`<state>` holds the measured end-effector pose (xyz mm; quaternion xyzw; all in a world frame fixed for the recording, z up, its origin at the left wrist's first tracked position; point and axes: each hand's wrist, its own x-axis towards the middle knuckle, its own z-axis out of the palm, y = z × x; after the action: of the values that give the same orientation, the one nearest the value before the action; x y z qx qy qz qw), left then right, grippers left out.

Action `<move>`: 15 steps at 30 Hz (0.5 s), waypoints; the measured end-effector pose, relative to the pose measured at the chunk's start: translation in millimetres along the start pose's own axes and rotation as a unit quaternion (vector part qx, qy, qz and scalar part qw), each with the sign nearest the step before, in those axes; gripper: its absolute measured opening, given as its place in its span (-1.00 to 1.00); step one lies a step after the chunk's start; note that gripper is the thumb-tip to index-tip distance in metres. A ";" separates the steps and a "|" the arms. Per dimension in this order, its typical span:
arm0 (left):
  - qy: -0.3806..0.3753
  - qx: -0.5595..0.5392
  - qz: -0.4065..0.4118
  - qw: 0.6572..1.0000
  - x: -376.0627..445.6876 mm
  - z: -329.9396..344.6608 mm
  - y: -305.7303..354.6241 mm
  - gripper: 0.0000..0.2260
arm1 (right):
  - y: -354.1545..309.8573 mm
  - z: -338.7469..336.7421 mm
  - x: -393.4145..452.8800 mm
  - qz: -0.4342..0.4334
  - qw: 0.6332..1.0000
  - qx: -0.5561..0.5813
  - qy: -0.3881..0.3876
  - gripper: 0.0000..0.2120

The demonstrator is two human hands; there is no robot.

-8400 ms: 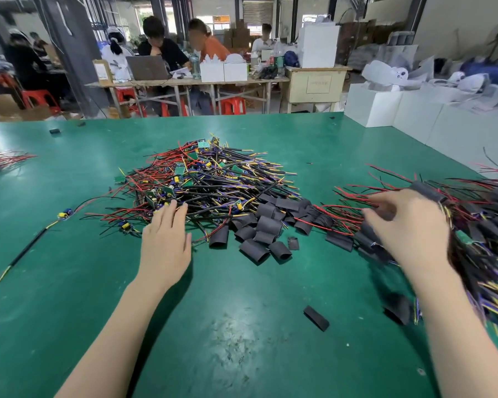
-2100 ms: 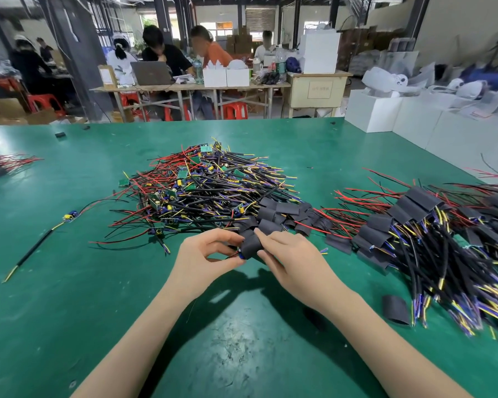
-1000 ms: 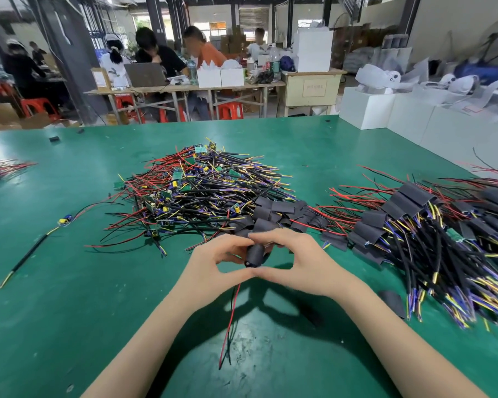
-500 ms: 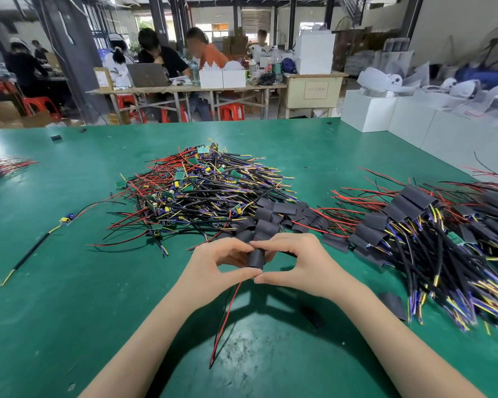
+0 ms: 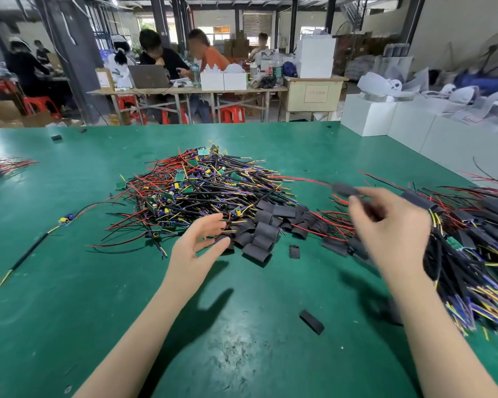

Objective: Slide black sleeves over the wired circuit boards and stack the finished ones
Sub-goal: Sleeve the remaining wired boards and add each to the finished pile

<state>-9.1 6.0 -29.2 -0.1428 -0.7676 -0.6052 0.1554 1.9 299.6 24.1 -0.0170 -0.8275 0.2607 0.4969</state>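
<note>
Grip of the blurred right hand [image 5: 391, 222] cannot be told beside a black-sleeved wired board [image 5: 344, 189]; left hand [image 5: 197, 242] is spread.

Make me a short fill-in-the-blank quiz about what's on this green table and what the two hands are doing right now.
1. The blurred sleeved circuit board with red wires is held by the ____ hand.
2. The left hand hovers open near the loose black tube sleeves, holding ____.
3. The heap of finished sleeved boards lies on the ____ side of the green table.

Missing words: right; nothing; right
</note>
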 end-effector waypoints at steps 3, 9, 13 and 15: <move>0.015 0.023 -0.007 1.000 1.2 0.1 -1.3 -0.67 | 27.2 -11.7 11.4 0.128 0.985 -0.114 -0.008 -0.80; 0.085 0.131 -0.031 0.987 3.7 -4.1 -10.5 -0.73 | 43.1 -18.2 12.4 0.148 0.969 -0.191 -0.049 -0.82; 0.120 0.243 -0.033 0.962 8.8 -17.3 -14.4 -0.71 | 24.0 -3.1 3.6 0.054 0.991 -0.115 -0.041 -0.82; 0.112 0.299 -0.052 0.946 12.7 -30.2 -18.5 -0.67 | 4.6 11.0 -8.1 -0.026 0.992 -0.077 -0.092 -0.81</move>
<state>-26.2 -27.2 -33.7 0.0190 -0.8972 -0.3675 0.2441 -4.2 296.7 11.3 -0.0097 -0.8875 0.1838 0.4224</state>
